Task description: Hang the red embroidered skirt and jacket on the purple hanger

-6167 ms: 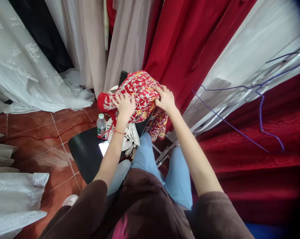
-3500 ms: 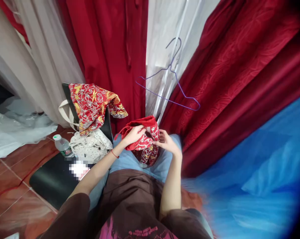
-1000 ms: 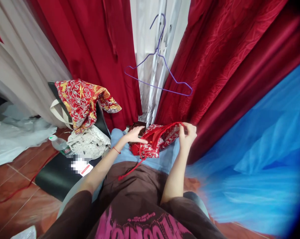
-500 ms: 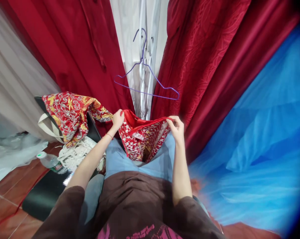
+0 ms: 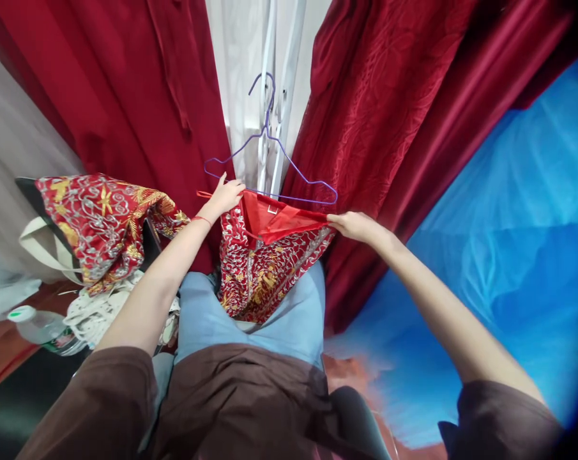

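Note:
A red garment with gold and silver embroidery hangs between my hands above my lap, its plain red inner lining showing at the top edge. My left hand is closed on the upper left edge, near a thin red strap. The upper right edge is pinched in my right hand. Just beyond the garment hangs a bare purple hanger; its lower bar is close behind the garment's top edge and my left fingers.
Another embroidered red cloth lies over a dark chair at left, with a white strap. Below are white lacy fabric and a plastic bottle. Red drapes, a white rack and blue tulle surround me.
Both hands have risen with the garment, and its top edge is now stretched wider, showing more lining. My right arm reaches further out to the right. The view has shifted somewhat.

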A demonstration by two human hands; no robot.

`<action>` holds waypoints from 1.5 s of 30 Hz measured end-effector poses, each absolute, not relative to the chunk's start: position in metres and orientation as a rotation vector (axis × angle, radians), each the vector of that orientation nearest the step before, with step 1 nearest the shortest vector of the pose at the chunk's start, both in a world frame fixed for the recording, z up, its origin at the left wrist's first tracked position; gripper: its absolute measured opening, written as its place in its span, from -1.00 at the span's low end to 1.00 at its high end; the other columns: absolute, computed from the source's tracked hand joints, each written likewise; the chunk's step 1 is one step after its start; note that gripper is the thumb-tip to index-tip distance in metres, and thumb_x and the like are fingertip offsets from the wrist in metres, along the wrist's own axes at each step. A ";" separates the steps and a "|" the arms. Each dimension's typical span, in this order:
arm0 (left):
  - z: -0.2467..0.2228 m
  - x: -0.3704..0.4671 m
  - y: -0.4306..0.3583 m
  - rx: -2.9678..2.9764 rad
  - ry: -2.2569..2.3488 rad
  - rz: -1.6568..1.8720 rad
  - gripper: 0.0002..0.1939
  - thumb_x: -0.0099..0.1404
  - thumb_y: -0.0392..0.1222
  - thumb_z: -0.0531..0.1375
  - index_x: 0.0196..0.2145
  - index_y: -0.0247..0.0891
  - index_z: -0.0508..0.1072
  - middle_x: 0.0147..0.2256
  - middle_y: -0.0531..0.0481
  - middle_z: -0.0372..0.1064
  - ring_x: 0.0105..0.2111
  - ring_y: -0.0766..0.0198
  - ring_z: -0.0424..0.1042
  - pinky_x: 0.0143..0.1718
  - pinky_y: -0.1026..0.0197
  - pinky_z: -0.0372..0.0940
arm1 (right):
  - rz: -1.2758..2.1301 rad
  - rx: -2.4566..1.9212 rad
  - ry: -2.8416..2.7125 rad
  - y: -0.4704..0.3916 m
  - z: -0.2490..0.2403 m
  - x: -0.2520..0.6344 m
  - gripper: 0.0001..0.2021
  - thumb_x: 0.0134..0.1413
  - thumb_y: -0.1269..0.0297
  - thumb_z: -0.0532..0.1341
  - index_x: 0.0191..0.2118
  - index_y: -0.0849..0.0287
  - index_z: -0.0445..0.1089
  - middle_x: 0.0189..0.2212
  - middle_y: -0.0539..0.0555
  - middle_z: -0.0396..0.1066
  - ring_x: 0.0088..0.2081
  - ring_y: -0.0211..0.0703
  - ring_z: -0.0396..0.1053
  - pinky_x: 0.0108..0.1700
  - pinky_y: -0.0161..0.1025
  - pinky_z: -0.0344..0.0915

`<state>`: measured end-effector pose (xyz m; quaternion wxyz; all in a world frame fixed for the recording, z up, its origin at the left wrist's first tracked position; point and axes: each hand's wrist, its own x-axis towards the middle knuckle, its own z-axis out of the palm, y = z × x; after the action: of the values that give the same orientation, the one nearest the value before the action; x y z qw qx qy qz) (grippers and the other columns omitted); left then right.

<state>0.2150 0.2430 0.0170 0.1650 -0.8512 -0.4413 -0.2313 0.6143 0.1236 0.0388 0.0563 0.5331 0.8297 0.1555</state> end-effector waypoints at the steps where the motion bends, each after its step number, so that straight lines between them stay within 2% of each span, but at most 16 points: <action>1: 0.014 0.214 0.242 -2.421 -1.252 -0.641 -0.68 0.31 -0.35 0.00 -0.11 -0.34 0.50 -0.02 -0.26 0.44 0.06 0.01 0.41 0.36 -0.28 -0.07 | 0.485 1.638 2.504 0.125 0.040 0.616 -0.65 0.41 0.14 -0.07 0.07 0.03 0.39 -0.21 0.13 0.60 -0.27 -0.03 0.53 -0.40 -0.26 0.11; 6: 0.013 0.200 0.235 -2.458 -1.176 -0.599 -0.74 0.29 -0.37 0.03 -0.18 -0.35 0.49 -0.13 -0.26 0.41 -0.06 0.01 0.40 0.17 -0.10 0.22 | 0.527 1.659 2.545 0.135 0.055 0.624 -0.65 0.40 0.15 -0.07 0.03 0.04 0.41 -0.20 0.11 0.60 -0.27 -0.05 0.53 -0.39 -0.27 0.13; 8: 0.017 0.192 0.233 -2.465 -1.171 -0.593 -0.75 0.30 -0.36 0.02 -0.19 -0.36 0.48 -0.15 -0.28 0.40 -0.09 -0.01 0.39 0.07 -0.08 0.25 | 0.561 1.647 2.562 0.140 0.067 0.625 -0.65 0.39 0.13 -0.06 0.02 0.05 0.42 -0.23 0.12 0.60 -0.29 -0.05 0.52 -0.40 -0.26 0.12; 14: 0.023 0.176 0.221 -2.476 -1.098 -0.604 -0.77 0.32 -0.35 -0.01 -0.22 -0.32 0.45 -0.20 -0.22 0.40 -0.13 0.01 0.37 0.00 -0.04 0.22 | 0.655 1.705 2.516 0.145 0.093 0.609 -0.62 0.39 0.12 -0.07 0.03 0.04 0.43 -0.19 0.13 0.59 -0.26 -0.02 0.51 -0.41 -0.24 0.09; 22: 0.009 0.180 0.207 -2.486 -1.029 -0.689 -0.81 0.30 -0.36 0.03 -0.25 -0.28 0.43 -0.20 -0.19 0.38 -0.16 0.04 0.34 -0.01 -0.03 0.20 | 0.514 1.697 2.474 0.143 0.077 0.601 -0.65 0.37 0.12 -0.02 0.06 -0.03 0.44 -0.21 0.09 0.60 -0.25 -0.05 0.52 -0.36 -0.26 0.16; 28: 0.012 0.173 0.204 -2.398 -0.959 -0.600 -0.83 0.29 -0.39 0.04 -0.25 -0.30 0.42 -0.20 -0.20 0.39 -0.19 0.04 0.34 -0.06 -0.01 0.21 | 0.377 1.658 2.744 0.163 0.079 0.617 -0.71 0.30 0.18 0.01 -0.12 0.02 0.49 -0.34 0.04 0.57 -0.36 -0.12 0.47 -0.31 -0.26 0.22; 33: 0.016 0.173 0.197 -2.364 -0.935 -0.535 -0.82 0.29 -0.41 0.04 -0.24 -0.32 0.43 -0.19 -0.22 0.40 -0.19 0.02 0.35 -0.11 -0.02 0.22 | 0.468 1.626 2.890 0.167 0.101 0.608 -0.73 0.29 0.17 0.02 -0.21 0.06 0.46 -0.44 0.06 0.50 -0.42 -0.11 0.40 -0.34 -0.25 0.16; 38: 0.014 0.188 0.180 -2.409 -0.990 -0.524 -0.81 0.29 -0.42 0.03 -0.24 -0.31 0.42 -0.18 -0.23 0.39 -0.18 0.01 0.34 -0.13 -0.03 0.22 | 0.504 1.629 3.107 0.165 0.129 0.557 -0.71 0.32 0.14 0.00 -0.14 0.13 0.42 -0.29 0.14 0.51 -0.28 -0.04 0.40 -0.21 -0.20 0.22; 42: 0.018 0.195 0.170 -2.493 -1.066 -0.599 -0.79 0.26 -0.43 0.02 -0.22 -0.33 0.42 -0.18 -0.26 0.38 -0.14 -0.03 0.33 -0.08 -0.06 0.23 | 0.501 1.819 3.110 0.167 0.134 0.522 -0.60 0.40 0.08 -0.16 -0.01 0.15 0.32 -0.15 0.20 0.47 -0.18 0.01 0.37 -0.11 -0.13 0.25; 45: 0.020 0.195 0.166 -2.516 -1.125 -0.699 -0.72 0.20 -0.46 0.02 -0.20 -0.31 0.43 -0.17 -0.23 0.39 -0.10 -0.03 0.34 0.02 -0.12 0.23 | 0.393 1.880 3.081 0.169 0.124 0.509 -0.55 0.41 0.02 -0.23 0.10 0.17 0.19 -0.14 0.23 0.44 -0.20 0.01 0.36 -0.11 -0.10 0.26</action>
<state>0.1946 0.1661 0.0202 0.1485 -0.8751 -0.3912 -0.2432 0.5087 0.1688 0.1242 -0.2420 0.5025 0.8233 0.1049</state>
